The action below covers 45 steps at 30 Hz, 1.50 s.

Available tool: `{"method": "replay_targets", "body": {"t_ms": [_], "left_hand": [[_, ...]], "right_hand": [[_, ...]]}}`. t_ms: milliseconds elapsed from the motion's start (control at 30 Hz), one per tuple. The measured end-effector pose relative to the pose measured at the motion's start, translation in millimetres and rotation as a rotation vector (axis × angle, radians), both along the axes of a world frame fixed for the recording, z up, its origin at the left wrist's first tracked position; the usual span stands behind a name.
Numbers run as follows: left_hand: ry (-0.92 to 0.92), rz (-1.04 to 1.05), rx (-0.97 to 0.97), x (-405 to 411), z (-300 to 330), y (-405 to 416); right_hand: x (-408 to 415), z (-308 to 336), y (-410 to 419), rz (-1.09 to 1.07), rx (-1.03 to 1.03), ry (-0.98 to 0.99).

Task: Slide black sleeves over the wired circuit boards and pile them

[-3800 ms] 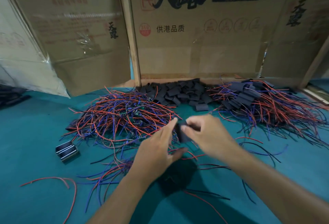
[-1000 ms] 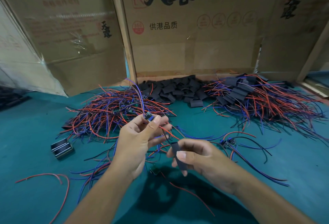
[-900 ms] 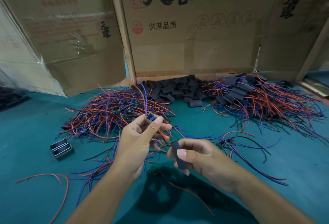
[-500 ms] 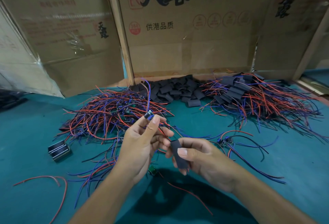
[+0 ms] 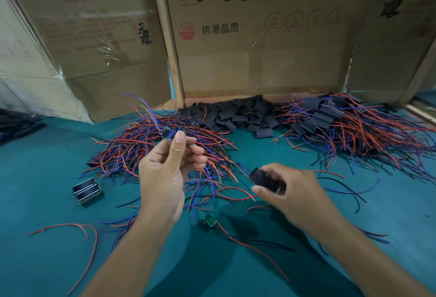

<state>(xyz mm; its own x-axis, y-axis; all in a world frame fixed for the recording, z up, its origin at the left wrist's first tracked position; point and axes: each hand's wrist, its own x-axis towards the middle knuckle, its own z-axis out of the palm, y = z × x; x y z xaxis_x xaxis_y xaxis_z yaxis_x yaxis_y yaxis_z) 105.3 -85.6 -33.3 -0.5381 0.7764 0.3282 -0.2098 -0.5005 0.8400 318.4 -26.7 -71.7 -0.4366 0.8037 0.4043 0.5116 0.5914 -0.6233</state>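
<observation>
My left hand (image 5: 165, 174) pinches a small wired circuit board (image 5: 168, 133) between thumb and fingers, its red and blue wires trailing up and back. My right hand (image 5: 290, 193) grips a black sleeve (image 5: 259, 177), its open end turned toward the left hand. The two hands are apart, above the green table (image 5: 47, 155). A heap of bare wired boards (image 5: 151, 148) lies behind my left hand. Loose black sleeves (image 5: 236, 115) are piled at the back centre. Sleeved boards (image 5: 342, 126) are piled at the back right.
A small green board (image 5: 209, 220) with a red wire lies on the table below my hands. A black metal clip-like part (image 5: 87, 190) sits at the left. A loose red wire (image 5: 70, 230) curls at the front left. Cardboard boxes (image 5: 259, 37) wall off the back.
My right hand has turned the sleeve from upright to lying sideways and drawn away to the right. My left hand has lifted the board slightly higher.
</observation>
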Motion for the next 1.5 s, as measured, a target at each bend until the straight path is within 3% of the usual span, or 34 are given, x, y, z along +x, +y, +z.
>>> {"method": "replay_targets", "body": {"t_ms": [100,433,667,933,1233,1333,1433,1500], "left_hand": [[0.016,0.012,0.019,0.8,0.5,-1.4],[0.047,0.026,0.032,4.6,2.1,-3.6],[0.028,-0.012,0.021,8.6,0.7,-4.7],[0.019,-0.167,-0.076,29.9,-8.4,-5.5],[0.049,-0.314,-0.175,36.7,-14.4,-5.8],[0.02,-0.317,-0.221,31.3,-13.8,-3.5],[-0.004,-0.292,-0.252,31.0,-16.1,-0.8],[-0.069,-0.331,-0.248,34.5,-18.7,-0.7]], "right_hand": [[-5.3,1.0,-10.5,-0.007,0.108,-0.105],[-11.6,2.3,-21.4,-0.078,0.403,-0.156],[-19.9,0.9,-30.9,-0.017,0.318,-0.141],[-28.7,7.8,-39.1,-0.133,0.283,-0.042],[-31.5,3.8,-31.6,0.025,0.106,0.104],[-26.1,2.9,-27.0,0.008,0.124,0.045],[-21.0,10.8,-25.9,-0.053,0.281,-0.192],[-20.1,13.4,-28.0,-0.072,0.331,-0.204]]}}
